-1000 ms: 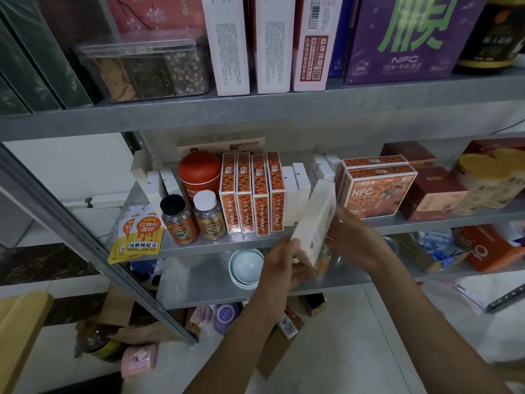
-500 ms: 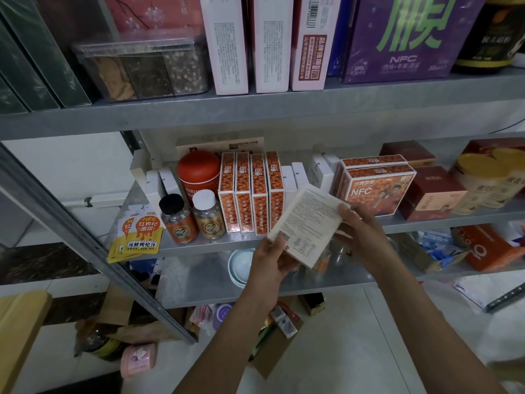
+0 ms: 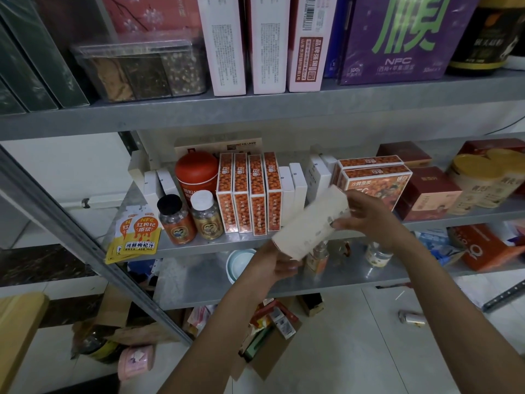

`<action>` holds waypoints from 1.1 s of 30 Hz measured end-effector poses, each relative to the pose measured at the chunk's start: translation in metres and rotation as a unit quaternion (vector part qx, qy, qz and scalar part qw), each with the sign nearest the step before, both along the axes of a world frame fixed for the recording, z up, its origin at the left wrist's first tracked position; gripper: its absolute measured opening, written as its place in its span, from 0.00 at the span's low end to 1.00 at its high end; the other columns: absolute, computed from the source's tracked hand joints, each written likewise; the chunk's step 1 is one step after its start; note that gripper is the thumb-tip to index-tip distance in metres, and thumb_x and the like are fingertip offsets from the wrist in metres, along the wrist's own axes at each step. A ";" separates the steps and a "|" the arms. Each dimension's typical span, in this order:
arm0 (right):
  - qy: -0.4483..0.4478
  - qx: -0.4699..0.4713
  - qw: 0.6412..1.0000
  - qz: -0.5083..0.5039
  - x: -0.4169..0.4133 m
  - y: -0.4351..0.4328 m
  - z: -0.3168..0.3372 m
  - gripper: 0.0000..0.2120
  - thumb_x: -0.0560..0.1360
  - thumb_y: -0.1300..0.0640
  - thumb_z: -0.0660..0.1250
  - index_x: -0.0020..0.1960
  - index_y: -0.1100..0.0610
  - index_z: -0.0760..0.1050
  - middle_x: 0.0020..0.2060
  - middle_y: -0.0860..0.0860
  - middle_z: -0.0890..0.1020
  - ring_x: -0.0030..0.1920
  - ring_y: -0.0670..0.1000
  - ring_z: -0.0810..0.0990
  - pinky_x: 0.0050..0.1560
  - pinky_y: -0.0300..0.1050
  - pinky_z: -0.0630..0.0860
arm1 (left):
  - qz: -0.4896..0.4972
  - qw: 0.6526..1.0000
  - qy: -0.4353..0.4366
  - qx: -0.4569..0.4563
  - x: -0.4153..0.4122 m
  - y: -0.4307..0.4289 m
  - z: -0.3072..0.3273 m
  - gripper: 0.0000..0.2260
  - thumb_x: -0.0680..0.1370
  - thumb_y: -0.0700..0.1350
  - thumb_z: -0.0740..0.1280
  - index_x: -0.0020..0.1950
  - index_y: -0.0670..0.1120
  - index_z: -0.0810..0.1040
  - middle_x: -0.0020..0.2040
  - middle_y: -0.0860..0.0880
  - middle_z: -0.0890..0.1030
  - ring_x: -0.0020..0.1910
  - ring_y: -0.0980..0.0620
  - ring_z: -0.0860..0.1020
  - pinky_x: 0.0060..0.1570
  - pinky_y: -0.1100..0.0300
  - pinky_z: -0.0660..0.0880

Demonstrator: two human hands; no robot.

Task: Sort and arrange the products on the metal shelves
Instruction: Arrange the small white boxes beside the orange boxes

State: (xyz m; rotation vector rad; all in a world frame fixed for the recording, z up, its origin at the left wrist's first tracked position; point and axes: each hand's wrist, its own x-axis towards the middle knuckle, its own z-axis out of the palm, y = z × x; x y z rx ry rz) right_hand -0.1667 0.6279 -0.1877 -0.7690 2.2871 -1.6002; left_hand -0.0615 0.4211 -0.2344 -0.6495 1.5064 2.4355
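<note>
Head view: person holds white box (image 3: 309,223) tilted before middle shelf (image 3: 204,248), left hand (image 3: 277,264) gripping lower end, right hand (image 3: 366,216) pinching upper end, likely aligning it to slot beside upright white boxes (image 3: 292,184).

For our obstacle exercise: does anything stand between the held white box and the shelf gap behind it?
Nothing visible does. The white box, gripped by left hand and right hand, hangs before the gap between upright white boxes; it hides the gap's floor.
</note>
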 end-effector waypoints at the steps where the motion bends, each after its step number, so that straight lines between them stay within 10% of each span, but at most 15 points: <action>1: -0.021 -0.004 1.000 -0.021 0.001 0.001 -0.001 0.17 0.64 0.61 0.75 0.51 0.52 0.76 0.49 0.44 0.83 0.54 0.45 0.82 0.49 0.39 0.81 | 0.017 0.997 0.006 -0.073 -0.001 0.000 0.000 0.06 0.82 0.44 0.62 0.56 0.46 0.77 0.52 0.45 0.82 0.48 0.49 0.82 0.48 0.55 0.80; 8: -0.008 0.039 0.992 -0.118 0.005 0.000 -0.014 0.13 0.68 0.61 0.77 0.47 0.50 0.77 0.47 0.47 0.83 0.46 0.47 0.84 0.39 0.41 0.82 | 0.064 0.976 0.087 -0.188 -0.010 0.003 -0.003 0.07 0.81 0.46 0.65 0.59 0.50 0.74 0.54 0.50 0.81 0.58 0.50 0.79 0.53 0.57 0.79; 16: -0.097 -0.100 0.987 -0.074 0.019 0.014 -0.018 0.25 0.74 0.69 0.67 0.66 0.49 0.73 0.50 0.43 0.85 0.52 0.44 0.84 0.43 0.38 0.81 | 0.058 0.951 0.126 -0.277 -0.033 -0.004 0.001 0.05 0.81 0.40 0.65 0.52 0.49 0.78 0.55 0.49 0.82 0.56 0.46 0.80 0.52 0.53 0.81; 23: 0.029 0.016 0.963 -0.268 0.028 0.029 -0.033 0.26 0.73 0.64 0.71 0.70 0.53 0.72 0.56 0.51 0.81 0.47 0.45 0.83 0.43 0.36 0.81 | 0.127 0.631 0.237 -0.728 -0.053 -0.035 0.008 0.19 0.83 0.47 0.59 0.73 0.43 0.70 0.73 0.43 0.69 0.72 0.44 0.66 0.70 0.50 0.64; 27: 0.105 0.141 0.941 -0.290 0.019 0.012 -0.040 0.27 0.74 0.60 0.72 0.72 0.56 0.70 0.63 0.59 0.79 0.57 0.57 0.82 0.54 0.54 0.80 | -0.071 0.550 0.183 -0.812 -0.073 -0.049 0.002 0.28 0.83 0.59 0.50 0.81 0.51 0.48 0.81 0.47 0.47 0.79 0.47 0.44 0.77 0.48 0.43; 33: 0.142 0.206 0.932 -0.262 -0.008 -0.034 -0.048 0.29 0.76 0.57 0.70 0.75 0.54 0.65 0.69 0.60 0.72 0.63 0.61 0.77 0.59 0.59 0.78 | -0.075 0.503 0.176 -0.843 -0.076 -0.050 -0.006 0.29 0.83 0.58 0.54 0.80 0.51 0.48 0.80 0.46 0.52 0.79 0.46 0.47 0.76 0.48 0.41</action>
